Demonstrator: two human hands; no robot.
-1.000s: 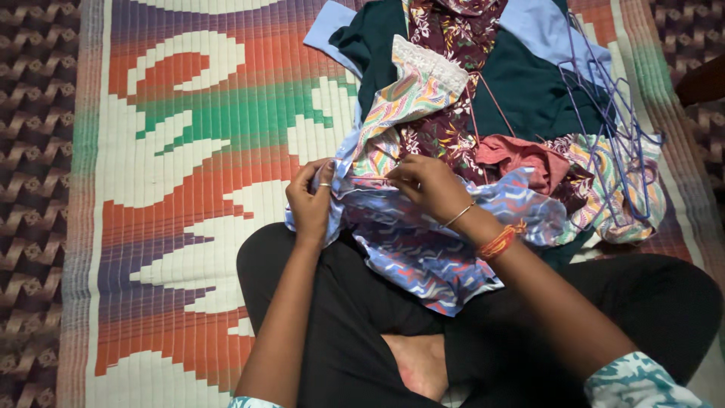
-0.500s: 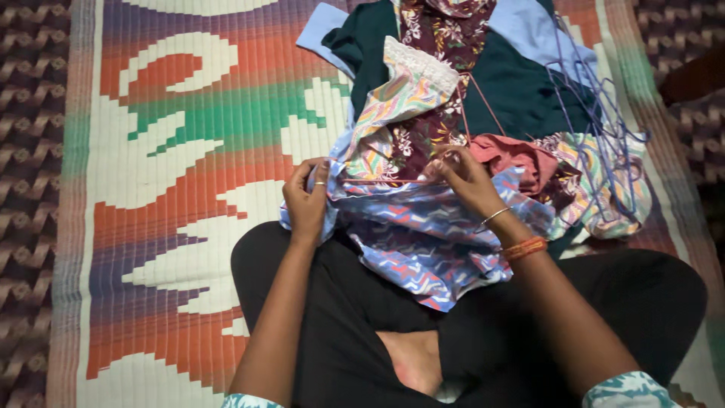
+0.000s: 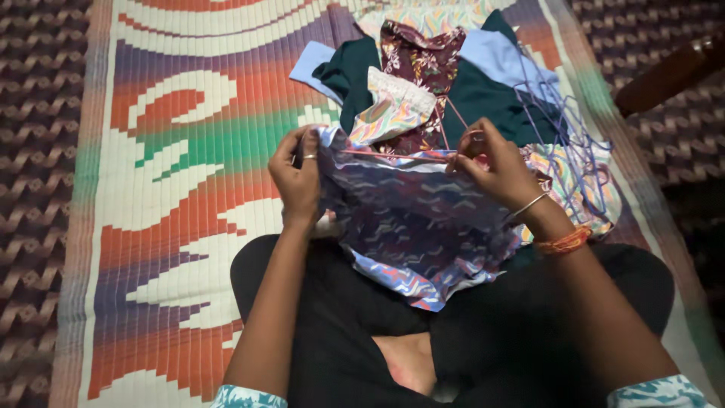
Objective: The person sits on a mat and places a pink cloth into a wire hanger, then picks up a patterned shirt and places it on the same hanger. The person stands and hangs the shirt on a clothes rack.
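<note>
— What did the hands hold?

— The left hand [image 3: 297, 180] was closed on the left top edge of a blue patterned garment [image 3: 411, 227], with fingers curled over the cloth. The right hand [image 3: 495, 165] was pinched on the right top edge, together with a thin pink hanger [image 3: 400, 156] whose bar ran along that edge between the two hands.

— Where was the garment?

— It hung between the hands, spread out, and its lower part lay on the person's lap, above the black trousers [image 3: 340, 332].

— And around it?

— Just behind it was a pile of clothes [image 3: 423, 83]: a dark green piece, a maroon floral one, a light blue one. To the right of the pile lay a bunch of blue wire hangers [image 3: 566, 143]. Everything rested on a striped woven mat [image 3: 189, 151] on the floor.
</note>
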